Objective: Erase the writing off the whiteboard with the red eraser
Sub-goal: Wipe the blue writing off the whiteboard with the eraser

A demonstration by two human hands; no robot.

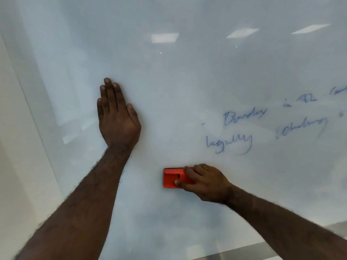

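Note:
The whiteboard (169, 81) fills the view. Blue handwriting (262, 126) in a few lines sits at the right, running off the right edge. My right hand (204, 182) grips the red eraser (171, 178) and presses it flat on the board, below and left of the writing. Fingers cover the eraser's right half. My left hand (117, 113) lies flat on the board, fingers together and pointing up, left of the eraser and well clear of the writing.
The board's left edge (35, 124) runs diagonally, with a pale wall beyond it. A metal strip (244, 250) along the board's bottom edge shows at the lower right. Ceiling lights are reflected near the top.

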